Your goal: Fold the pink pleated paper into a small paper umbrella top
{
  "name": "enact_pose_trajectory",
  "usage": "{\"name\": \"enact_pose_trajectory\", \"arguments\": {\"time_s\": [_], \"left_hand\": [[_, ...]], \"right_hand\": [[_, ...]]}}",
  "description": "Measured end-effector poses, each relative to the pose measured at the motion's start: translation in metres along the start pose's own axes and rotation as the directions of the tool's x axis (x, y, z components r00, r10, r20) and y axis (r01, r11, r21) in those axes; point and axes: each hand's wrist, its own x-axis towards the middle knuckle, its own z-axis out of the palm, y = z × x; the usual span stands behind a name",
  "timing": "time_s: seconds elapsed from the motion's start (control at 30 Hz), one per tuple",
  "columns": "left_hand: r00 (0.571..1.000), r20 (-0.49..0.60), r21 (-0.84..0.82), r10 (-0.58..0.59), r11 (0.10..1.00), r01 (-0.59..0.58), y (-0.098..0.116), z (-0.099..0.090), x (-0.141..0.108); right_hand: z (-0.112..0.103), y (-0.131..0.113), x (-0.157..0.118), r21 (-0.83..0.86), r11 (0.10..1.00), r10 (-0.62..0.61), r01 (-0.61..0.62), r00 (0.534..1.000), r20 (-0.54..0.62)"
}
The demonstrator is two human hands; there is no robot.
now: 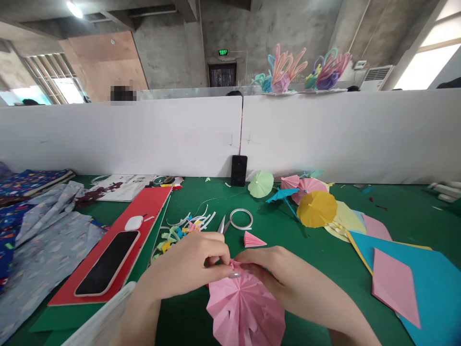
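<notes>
Pink pleated paper disc (248, 312) at front centre, over green tabletop (201, 192), pleats fanned out. Left hand (201, 257) and right hand (270, 269) side by side, each grip narrow, fingers pinching the disc's far edge. Small folded pink piece (253, 240) lies just beyond the hands, near scissors (221, 225) and white ring (241, 228). Paper scraps (178, 233) left of scissors; small paper umbrellas (317, 209) farther back, right.

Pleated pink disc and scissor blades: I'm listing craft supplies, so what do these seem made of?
Pleated pink disc: probably thin matte paper, judging by its crisp radial creases and dull surface.
Scissor blades: likely smooth metal, given their silvery sheen.
</notes>
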Motion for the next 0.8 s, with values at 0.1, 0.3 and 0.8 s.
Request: {"name": "enact_pose_trajectory", "arguments": {"time_s": [0.1, 0.3, 0.8], "left_hand": [[0.999, -0.037, 0.020, -0.032, 0.999, 0.033, 0.002, 0.000, 0.001], [1.000, -0.025, 0.002, -0.008, 1.000, 0.008, 0.003, -0.003, 0.002], [0.997, -0.016, -0.025, 0.081, 0.996, -0.081, -0.004, -0.002, -0.003]], "right_hand": [[0.001, -0.002, 0.000, 0.009, 1.000, -0.006, 0.006, 1.000, 0.014], [-0.001, -0.004, -0.001, 0.048, 0.999, 0.001, -0.002, 1.000, 0.021], [-0.005, 0.000, -0.004, -0.088, 0.996, 0.029, -0.030, 0.999, -0.023]]}}
